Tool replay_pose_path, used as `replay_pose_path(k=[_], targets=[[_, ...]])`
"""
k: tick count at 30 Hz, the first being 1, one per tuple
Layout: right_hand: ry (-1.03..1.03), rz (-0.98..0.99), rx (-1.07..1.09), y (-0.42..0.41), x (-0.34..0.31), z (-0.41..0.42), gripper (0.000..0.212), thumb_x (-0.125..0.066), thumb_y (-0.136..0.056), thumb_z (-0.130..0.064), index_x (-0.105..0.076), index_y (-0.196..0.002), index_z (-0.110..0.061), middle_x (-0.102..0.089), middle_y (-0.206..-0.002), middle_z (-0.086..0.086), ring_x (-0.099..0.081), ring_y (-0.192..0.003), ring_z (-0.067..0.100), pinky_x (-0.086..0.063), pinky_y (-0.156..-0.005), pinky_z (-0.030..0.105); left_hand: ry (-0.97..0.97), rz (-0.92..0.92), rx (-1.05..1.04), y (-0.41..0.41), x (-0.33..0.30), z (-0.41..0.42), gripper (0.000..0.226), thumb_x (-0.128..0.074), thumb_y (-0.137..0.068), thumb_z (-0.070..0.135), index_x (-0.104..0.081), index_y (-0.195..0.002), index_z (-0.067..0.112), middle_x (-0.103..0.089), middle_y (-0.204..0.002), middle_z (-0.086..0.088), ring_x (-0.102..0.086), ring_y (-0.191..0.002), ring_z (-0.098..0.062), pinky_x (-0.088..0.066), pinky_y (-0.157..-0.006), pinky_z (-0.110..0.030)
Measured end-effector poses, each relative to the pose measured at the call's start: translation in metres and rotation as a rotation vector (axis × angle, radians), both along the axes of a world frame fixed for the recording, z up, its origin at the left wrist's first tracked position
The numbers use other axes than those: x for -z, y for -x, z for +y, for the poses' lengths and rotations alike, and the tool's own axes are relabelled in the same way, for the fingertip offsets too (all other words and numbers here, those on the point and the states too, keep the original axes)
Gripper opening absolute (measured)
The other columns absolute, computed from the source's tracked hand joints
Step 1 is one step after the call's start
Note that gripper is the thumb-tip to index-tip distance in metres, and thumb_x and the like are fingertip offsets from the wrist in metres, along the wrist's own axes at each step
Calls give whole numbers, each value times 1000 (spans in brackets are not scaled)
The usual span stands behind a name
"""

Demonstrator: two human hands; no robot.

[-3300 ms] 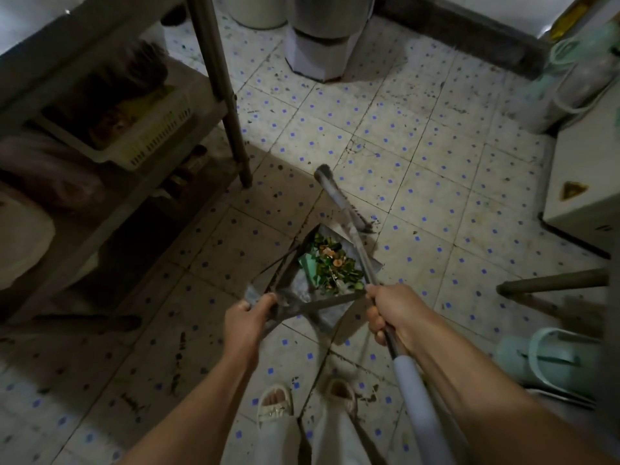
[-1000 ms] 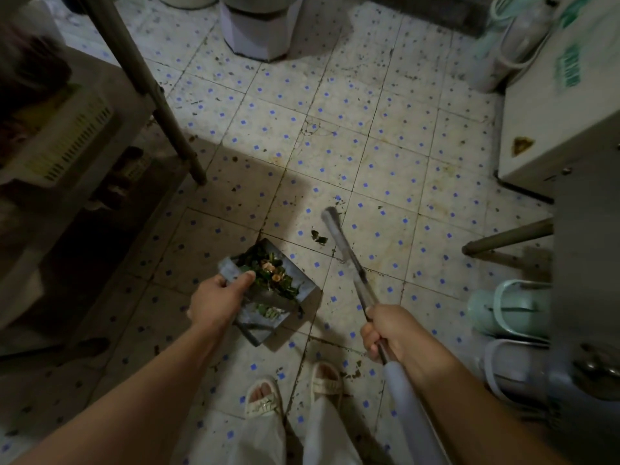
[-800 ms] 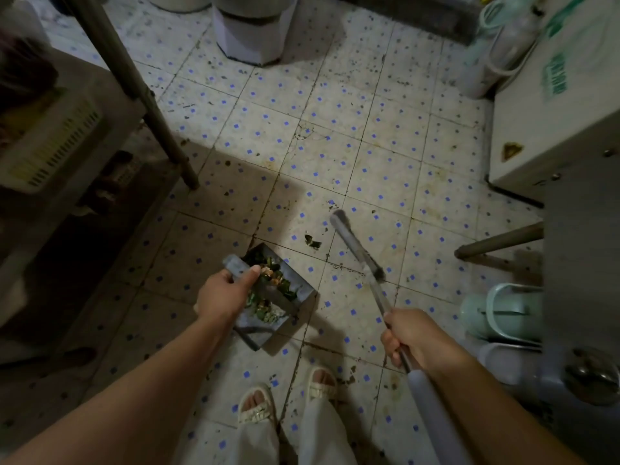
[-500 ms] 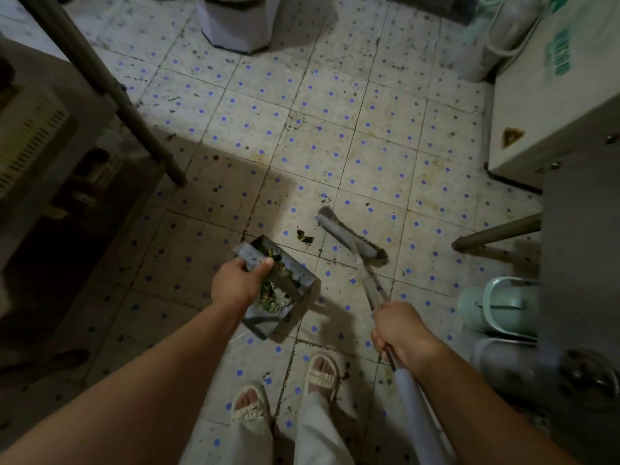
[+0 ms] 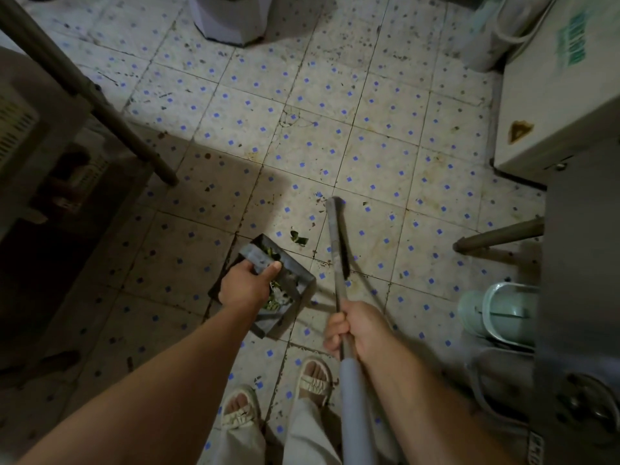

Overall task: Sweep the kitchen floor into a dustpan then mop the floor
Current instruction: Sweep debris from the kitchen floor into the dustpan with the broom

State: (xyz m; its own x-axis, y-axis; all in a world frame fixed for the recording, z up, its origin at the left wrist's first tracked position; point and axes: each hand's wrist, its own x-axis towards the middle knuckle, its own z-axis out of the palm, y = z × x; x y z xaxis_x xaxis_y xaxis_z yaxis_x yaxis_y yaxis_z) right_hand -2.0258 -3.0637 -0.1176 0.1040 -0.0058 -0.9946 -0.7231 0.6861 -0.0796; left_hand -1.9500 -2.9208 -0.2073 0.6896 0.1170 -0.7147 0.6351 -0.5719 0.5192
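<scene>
A grey metal dustpan full of green and orange vegetable scraps is held just above the tiled floor. My left hand grips its rear edge, thumb over the rim. My right hand grips the handle of a broom, whose narrow head points away from me over the tiles, to the right of the dustpan. A small green leaf scrap lies on the floor between the dustpan's front and the broom head.
A metal shelf rack stands on the left with its leg slanting down to the floor. A white appliance and a grey unit are on the right, with pale green containers below. A white bin base stands at the top. My sandalled feet are below.
The broom head has swung from lying crosswise to pointing straight away from me. The dustpan has stayed in my left hand, close to the leaf scrap.
</scene>
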Motion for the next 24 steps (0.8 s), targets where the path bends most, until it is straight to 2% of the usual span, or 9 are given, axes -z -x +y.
replay_pose_path(k=[6, 12, 15, 17, 21, 24], targets=[[-183, -83, 205, -11, -1, 0, 42, -28, -102, -35, -35, -65, -17, -30, -31, -8, -28, -19, 5, -24, -26, 9, 4, 16, -31, -6, 7, -1, 43, -64, -81, 51, -62, -107, 16, -67, -104, -9, -65, -93, -30, -53, -87, -47], [-295, -147, 320, -11, -1, -12, 35, -27, -103, -34, -39, -76, -15, -33, -32, -7, -31, -20, 4, -26, -29, 5, 2, 9, -41, -12, 11, -2, 34, -65, -78, 53, -60, -96, 24, -68, -101, -8, -65, -93, -31, -53, -86, -47], [-268, -161, 285, -9, -6, -13, 33, -29, -103, -33, -39, -79, -14, -33, -34, -6, -30, -20, 4, -25, -27, 7, 8, 3, -54, -14, 13, -3, 26, -65, -78, 53, -57, -83, 29, -68, -99, -7, -65, -92, -30, -53, -86, -47], [-202, -173, 246, -8, -11, -14, 31, -30, -103, -31, -40, -80, -14, -33, -35, -7, -29, -21, 4, -25, -28, 7, 2, 5, -58, -16, 14, -3, 26, -65, -78, 53, -56, -81, 29, -68, -98, -8, -65, -90, -31, -53, -85, -47], [-121, -174, 201, -4, -20, -26, 28, -29, -103, -31, -40, -83, -15, -33, -36, -8, -29, -21, 4, -26, -29, 7, -19, 15, -77, -21, 12, -6, 40, -64, -79, 54, -62, -101, 21, -68, -102, -9, -65, -93, -31, -53, -86, -47], [-111, -188, 172, -6, -18, -38, 29, -31, -102, -36, -41, -85, -16, -32, -37, -8, -29, -22, 4, -27, -28, 9, -40, -7, -99, -25, 13, -9, 43, -63, -79, 55, -63, -105, 20, -68, -101, -8, -65, -94, -30, -53, -87, -46]])
